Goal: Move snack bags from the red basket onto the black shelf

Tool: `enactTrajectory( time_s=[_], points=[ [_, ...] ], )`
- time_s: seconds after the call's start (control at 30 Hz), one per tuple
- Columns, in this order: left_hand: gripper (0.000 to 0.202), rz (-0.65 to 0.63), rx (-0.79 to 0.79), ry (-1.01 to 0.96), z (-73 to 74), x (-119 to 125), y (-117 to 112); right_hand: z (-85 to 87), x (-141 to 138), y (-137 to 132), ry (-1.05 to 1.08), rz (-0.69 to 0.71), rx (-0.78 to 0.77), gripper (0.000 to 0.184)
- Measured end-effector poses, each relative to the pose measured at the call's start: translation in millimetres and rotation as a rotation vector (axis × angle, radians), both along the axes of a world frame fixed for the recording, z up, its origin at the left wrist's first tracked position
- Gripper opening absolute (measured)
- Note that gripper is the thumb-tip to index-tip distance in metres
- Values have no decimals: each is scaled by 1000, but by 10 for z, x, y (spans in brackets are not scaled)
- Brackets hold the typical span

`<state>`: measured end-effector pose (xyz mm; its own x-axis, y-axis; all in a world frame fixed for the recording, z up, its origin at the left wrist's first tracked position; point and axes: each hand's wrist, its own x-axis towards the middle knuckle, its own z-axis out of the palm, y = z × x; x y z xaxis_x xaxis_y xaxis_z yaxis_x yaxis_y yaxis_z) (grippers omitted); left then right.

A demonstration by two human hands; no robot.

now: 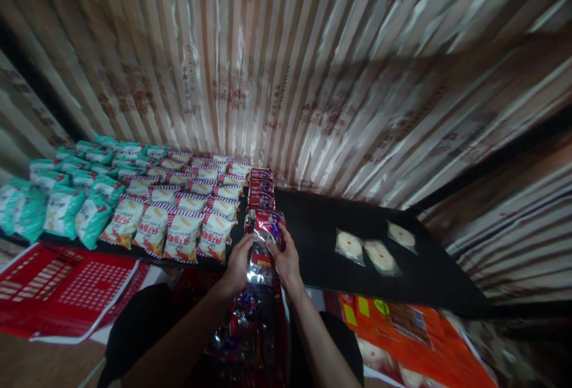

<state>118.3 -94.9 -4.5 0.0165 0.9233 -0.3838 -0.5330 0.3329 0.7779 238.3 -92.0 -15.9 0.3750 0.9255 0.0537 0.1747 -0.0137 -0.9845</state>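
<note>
In the middle of the head view, a dark red and silver snack packet (263, 260) lies between my hands at the shelf's front edge. My left hand (239, 266) is closed on its left edge. My right hand (286, 260) grips the right side, with the thumb across its face. Just behind it, a row of similar red packets (261, 185) runs back toward the wall. Below my hands, a red basket (286, 328) between my legs holds several more shiny packets (245, 331).
White snack bags (183, 236) and teal bags (62, 212) stand in rows on the left of the black shelf (308, 227). Three round wrapped items (349, 244) lie at right. A red basket (89, 286) and an orange bag (402, 328) are below. Corrugated sheeting (268, 78) rises behind.
</note>
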Motion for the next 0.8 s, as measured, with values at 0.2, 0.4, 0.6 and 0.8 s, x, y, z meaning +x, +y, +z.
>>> enactTrajectory(
  time_s=[0.2,0.4,0.6,0.8],
  points=[
    [62,-50,67,104,78,18,114,102,-19,235,-200,5,23,54],
    [61,39,170,379,-9,59,340,240,-79,457,-387,16,-63,54],
    [48,41,141,610,-122,64,355,238,-91,497,-595,74,-234,47],
    [41,-13,86,725,-124,69,347,252,-119,468,-800,69,-330,43]
  ],
)
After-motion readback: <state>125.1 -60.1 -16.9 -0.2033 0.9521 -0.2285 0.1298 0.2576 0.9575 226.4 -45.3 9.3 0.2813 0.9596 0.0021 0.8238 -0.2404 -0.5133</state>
